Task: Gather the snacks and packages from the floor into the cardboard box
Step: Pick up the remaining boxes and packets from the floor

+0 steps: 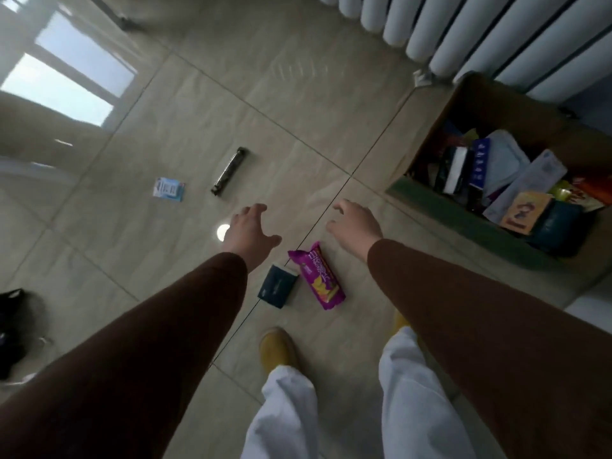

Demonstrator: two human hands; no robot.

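Observation:
A purple snack packet lies on the tiled floor just in front of my feet, with a small dark blue box touching its left side. Farther off lie a long dark bar-shaped packet and a small light blue packet. The cardboard box stands at the right, holding several packages. My left hand hovers above the floor, empty, fingers spread. My right hand hangs beside it, empty, fingers loosely curled. Both hands are above the purple packet and apart from it.
A white radiator runs along the wall behind the cardboard box. A black bag lies at the left edge. My yellow shoes and white trousers stand at the bottom. The glossy floor reflects a window at upper left.

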